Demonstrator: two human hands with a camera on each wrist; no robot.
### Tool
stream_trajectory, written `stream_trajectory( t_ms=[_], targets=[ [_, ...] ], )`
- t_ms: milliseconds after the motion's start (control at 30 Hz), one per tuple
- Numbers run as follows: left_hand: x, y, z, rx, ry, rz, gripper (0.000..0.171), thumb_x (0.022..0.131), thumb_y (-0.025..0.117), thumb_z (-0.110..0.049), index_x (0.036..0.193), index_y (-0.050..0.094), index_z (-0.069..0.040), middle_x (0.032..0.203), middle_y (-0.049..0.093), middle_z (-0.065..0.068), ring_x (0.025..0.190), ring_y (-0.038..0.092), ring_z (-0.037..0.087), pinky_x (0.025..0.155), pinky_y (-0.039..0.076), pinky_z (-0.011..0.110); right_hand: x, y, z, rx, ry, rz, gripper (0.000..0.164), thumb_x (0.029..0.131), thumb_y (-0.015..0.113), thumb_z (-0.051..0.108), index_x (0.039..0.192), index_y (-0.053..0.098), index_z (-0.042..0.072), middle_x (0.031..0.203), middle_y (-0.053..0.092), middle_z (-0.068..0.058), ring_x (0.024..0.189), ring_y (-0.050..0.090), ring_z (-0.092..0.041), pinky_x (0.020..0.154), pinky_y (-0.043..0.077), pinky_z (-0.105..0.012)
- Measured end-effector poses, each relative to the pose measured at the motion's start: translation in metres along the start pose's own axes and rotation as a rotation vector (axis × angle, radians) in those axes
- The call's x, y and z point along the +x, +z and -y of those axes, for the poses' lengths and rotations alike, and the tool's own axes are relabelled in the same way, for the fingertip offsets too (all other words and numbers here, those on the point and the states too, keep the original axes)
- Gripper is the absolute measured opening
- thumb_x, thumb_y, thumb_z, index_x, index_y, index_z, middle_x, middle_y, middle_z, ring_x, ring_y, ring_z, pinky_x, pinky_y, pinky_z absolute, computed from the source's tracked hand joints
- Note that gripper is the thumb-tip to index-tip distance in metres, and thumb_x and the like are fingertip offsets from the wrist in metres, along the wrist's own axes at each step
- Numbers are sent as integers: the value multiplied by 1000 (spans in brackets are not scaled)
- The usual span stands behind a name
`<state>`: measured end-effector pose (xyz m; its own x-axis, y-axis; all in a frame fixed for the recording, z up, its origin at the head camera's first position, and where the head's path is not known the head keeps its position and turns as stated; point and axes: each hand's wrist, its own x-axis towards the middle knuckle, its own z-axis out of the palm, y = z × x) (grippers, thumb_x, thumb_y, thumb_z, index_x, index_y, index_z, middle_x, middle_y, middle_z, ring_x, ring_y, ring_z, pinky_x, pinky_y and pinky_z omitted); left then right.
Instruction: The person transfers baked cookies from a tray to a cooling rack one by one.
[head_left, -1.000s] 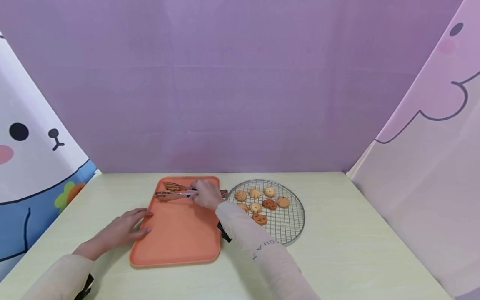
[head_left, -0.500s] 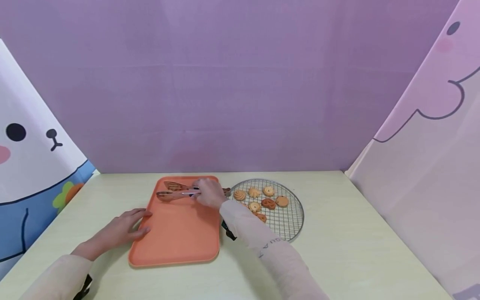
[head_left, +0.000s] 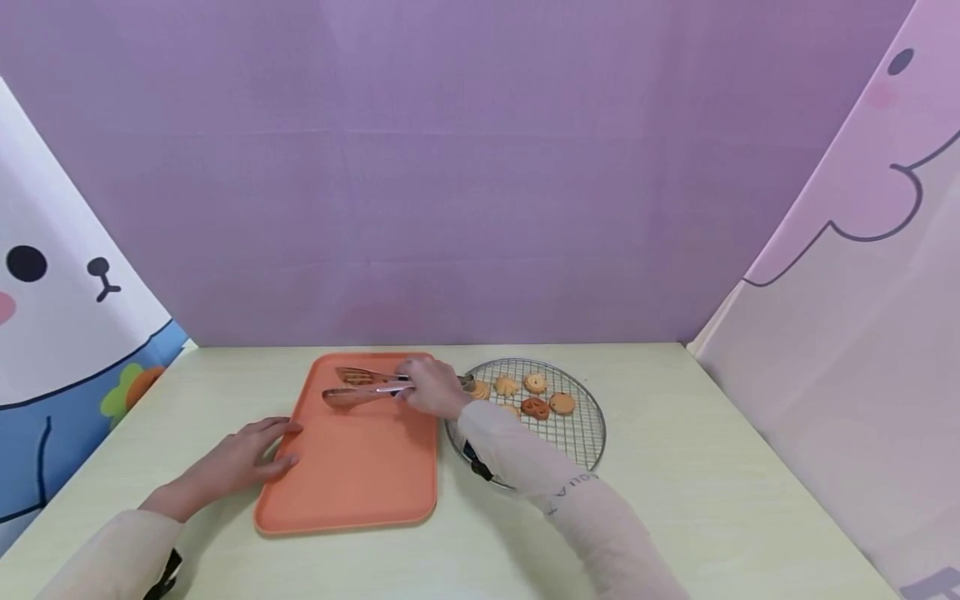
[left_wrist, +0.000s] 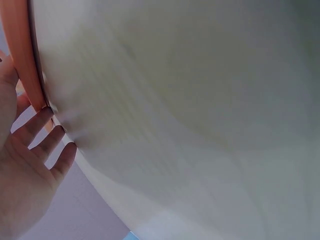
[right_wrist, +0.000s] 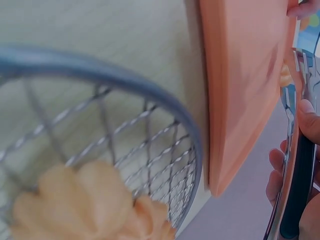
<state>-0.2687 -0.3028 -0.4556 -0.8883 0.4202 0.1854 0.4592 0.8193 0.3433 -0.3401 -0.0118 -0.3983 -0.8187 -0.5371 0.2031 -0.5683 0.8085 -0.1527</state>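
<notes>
My right hand [head_left: 433,387] grips a pair of metal serving tongs [head_left: 347,397] by its dark handles, over the far part of an orange tray [head_left: 348,475]. The tongs' two ends, one of them slotted, point left and stand apart. In the right wrist view a small piece of a pale cookie [right_wrist: 285,76] shows behind the tongs. At the tray's left edge lies my left hand [head_left: 228,462], fingers relaxed and thumb at the rim. Its fingertips [left_wrist: 70,150] sit close by the tray's side in the left wrist view.
Right of the tray stands a round wire cooling rack [head_left: 604,429]. Several cookies lie on it, among them a brown pretzel-shaped cookie [head_left: 535,408] and a round cookie [head_left: 562,403]. My right forearm [head_left: 570,500] covers part of the rack. A purple backdrop [head_left: 480,208] rises behind the table.
My right hand has drawn the tongs a little to the right, toward the rack, and the forearm hides more of the cookies. The left hand keeps its place at the tray.
</notes>
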Motion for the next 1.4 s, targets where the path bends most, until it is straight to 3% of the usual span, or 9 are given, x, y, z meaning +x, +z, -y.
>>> stream_trajectory(
  t_ms=[300,633,933,1267,1400],
  targets=[
    [1,1,1,13,27,-19,53,80,67,-39,118,57,-3,121,55,20,111,51,41,89,44,56,-15,-8,-15,37,-4,23,32,83,67,26,113,63,16,105,66,3,88,60,-12,67,49,-21],
    [3,2,4,9,50,-26,51,80,68,-37,116,58,-3,121,55,21,110,51,42,88,44,57,-34,-14,-36,61,-53,-1,33,83,67,25,114,63,14,105,66,1,91,62,-13,74,52,-25],
    [5,4,5,-13,37,-10,53,80,67,-39,117,57,-3,122,54,22,111,50,42,88,43,58,-50,-22,-51,77,-18,0,34,81,69,26,112,64,13,100,66,-2,76,58,-9,62,48,-20],
    [5,5,8,-8,59,-23,52,80,67,-39,116,58,-3,121,55,21,110,51,41,88,43,58,-72,-35,-62,142,5,4,33,81,69,22,112,65,13,104,65,-1,79,57,-9,62,44,-21],
    [5,5,8,-4,71,-29,51,80,67,-38,116,58,-3,120,55,21,109,51,41,88,44,57,-81,-41,-67,172,25,-11,35,80,70,22,113,64,14,112,65,0,65,53,-7,52,40,-19]
  ],
)
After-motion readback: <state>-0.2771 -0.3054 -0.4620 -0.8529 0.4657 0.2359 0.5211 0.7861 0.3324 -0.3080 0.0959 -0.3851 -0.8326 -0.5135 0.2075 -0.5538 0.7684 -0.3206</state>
